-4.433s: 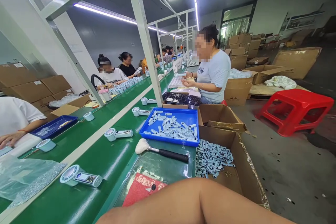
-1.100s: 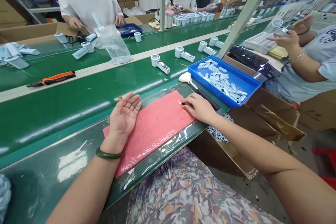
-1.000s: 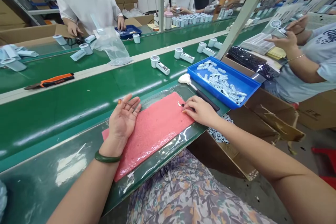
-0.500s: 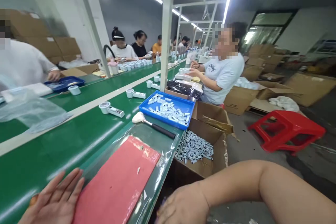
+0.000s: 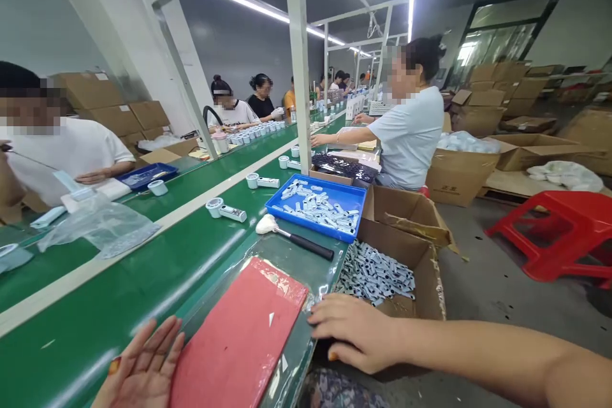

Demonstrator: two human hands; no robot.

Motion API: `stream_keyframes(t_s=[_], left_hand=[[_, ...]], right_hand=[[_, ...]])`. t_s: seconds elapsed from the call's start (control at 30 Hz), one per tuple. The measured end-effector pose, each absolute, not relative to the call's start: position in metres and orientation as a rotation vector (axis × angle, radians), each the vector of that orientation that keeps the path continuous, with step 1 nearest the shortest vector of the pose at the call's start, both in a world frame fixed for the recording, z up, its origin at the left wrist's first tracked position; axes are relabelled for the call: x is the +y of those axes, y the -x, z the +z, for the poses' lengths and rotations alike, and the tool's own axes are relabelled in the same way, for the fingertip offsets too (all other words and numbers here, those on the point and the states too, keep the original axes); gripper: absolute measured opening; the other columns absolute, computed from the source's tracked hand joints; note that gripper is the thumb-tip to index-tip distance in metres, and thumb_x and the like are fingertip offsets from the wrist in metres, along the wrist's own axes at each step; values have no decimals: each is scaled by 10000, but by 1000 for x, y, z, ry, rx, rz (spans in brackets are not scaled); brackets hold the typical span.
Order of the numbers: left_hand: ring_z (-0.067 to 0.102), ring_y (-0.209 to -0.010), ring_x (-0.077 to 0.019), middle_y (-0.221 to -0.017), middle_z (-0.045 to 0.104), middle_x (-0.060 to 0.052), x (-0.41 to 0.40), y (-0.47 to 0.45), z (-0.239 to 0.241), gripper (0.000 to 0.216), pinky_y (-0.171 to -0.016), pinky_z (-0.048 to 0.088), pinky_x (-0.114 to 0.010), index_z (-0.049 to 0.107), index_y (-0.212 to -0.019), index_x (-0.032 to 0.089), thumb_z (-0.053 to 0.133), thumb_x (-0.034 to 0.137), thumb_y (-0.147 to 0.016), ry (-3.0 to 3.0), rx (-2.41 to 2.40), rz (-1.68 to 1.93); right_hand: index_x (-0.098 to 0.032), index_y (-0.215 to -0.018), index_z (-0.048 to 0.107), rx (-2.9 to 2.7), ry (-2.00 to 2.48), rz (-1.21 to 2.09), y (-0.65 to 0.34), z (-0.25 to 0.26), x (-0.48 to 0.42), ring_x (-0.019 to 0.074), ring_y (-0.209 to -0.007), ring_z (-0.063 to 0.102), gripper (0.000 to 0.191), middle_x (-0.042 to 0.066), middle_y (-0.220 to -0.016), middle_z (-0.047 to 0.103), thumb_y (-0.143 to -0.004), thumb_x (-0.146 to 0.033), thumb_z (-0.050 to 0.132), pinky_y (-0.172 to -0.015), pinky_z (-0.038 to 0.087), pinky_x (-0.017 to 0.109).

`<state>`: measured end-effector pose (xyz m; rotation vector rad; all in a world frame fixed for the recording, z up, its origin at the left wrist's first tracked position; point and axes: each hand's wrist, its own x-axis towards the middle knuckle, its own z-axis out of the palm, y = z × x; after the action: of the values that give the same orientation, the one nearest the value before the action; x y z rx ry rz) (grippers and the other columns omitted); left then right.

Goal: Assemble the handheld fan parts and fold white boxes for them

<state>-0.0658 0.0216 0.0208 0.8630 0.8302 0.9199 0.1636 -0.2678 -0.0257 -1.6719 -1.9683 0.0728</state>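
My left hand (image 5: 146, 366) lies palm up with its fingers stretched out, holding nothing, beside a red pad (image 5: 239, 331) under clear film on the green table. At the table's right edge my right hand (image 5: 356, 331) is empty, back upward, fingers extended and thumb apart, with its fingertips by the edge. Ahead of the pad rests a tool with a black handle (image 5: 313, 246) and a white wrapped-looking head (image 5: 266, 224). Beyond it stands a blue tray (image 5: 313, 225) of small pale blue parts. A cardboard box (image 5: 428, 280) below the edge holds many similar parts.
Pale blue pieces with round heads (image 5: 224, 209) line the green belt (image 5: 143, 268). A plastic bag (image 5: 102, 223) lies left. A white post (image 5: 297, 64) rises behind the tray. Co-workers sit along both sides. A red stool (image 5: 559, 229) stands on the floor at right.
My right hand has come up from below the table edge to beside it. The view has shifted, and the co-worker ahead on the right now reaches an arm across toward the belt.
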Motion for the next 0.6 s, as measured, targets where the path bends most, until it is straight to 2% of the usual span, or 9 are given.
stream_keyframes(t_s=[0.07,0.13,0.2,0.27,0.33,0.4,0.5,0.53,0.6], left_hand=[[512,-1439,-331,-1175,782,-18,12,61,33,353,-1332,219,-557,780,-937,311,743,611,-755,-824,853,926],[556,-1394,-319,-1140,786,-40,8,59,37,333,-1317,263,-547,783,-919,281,722,578,-782,-803,852,936],[598,-1341,-307,-1107,788,-63,9,60,36,304,-1285,332,-537,788,-916,252,696,520,-807,-777,843,947],[640,-1276,-289,-1095,788,-80,11,62,31,285,-1216,438,-502,793,-927,232,690,468,-807,-757,819,958],[669,-1216,-273,-1098,786,-97,12,64,27,297,-1098,544,-437,797,-948,217,715,453,-788,-744,782,955],[683,-1181,-268,-1105,785,-113,12,67,23,330,-989,594,-384,799,-972,204,754,455,-763,-741,741,950],[688,-1163,-272,-1110,783,-126,11,68,21,391,-945,600,-367,800,-994,193,818,474,-723,-748,690,941],[689,-1155,-270,-1111,783,-125,11,68,20,416,-946,597,-365,801,-997,193,840,486,-705,-753,678,939],[691,-1141,-261,-1115,783,-117,11,69,19,473,-945,592,-355,802,-1006,200,882,515,-661,-760,659,934]], right_hand=[[-214,-1267,641,-2039,1572,91,-158,-21,-279,237,-1204,654,336,130,-1309,698,-1020,-379,484,-1067,524,420],[-220,-1283,627,-2049,1574,74,-157,-15,-281,229,-1147,672,324,130,-1331,686,-1015,-337,488,-1001,554,399],[-205,-1343,600,-1987,1669,-3,-160,-11,-274,268,-1238,637,365,164,-1416,631,-1016,-318,484,-1052,528,463],[-175,-1413,562,-1906,1805,-94,-162,-9,-265,345,-1372,547,435,214,-1490,565,-1019,-346,495,-1113,471,569],[-162,-1431,550,-1875,1855,-92,-160,-7,-262,368,-1374,549,467,234,-1470,580,-1022,-384,509,-1090,492,573],[-216,-1374,588,-1968,1721,100,-153,-2,-268,288,-1204,674,392,170,-1316,696,-1039,-392,486,-979,573,441],[-297,-1295,613,-2209,1394,400,-144,13,-275,180,-977,731,290,45,-1156,760,-1059,-366,459,-865,587,316],[-297,-1312,606,-2261,1347,400,-143,18,-272,180,-1001,726,295,41,-1197,752,-1057,-356,470,-898,580,323],[-256,-1401,574,-2258,1424,261,-145,23,-256,228,-1183,678,375,94,-1367,684,-1042,-338,503,-1033,542,392]])
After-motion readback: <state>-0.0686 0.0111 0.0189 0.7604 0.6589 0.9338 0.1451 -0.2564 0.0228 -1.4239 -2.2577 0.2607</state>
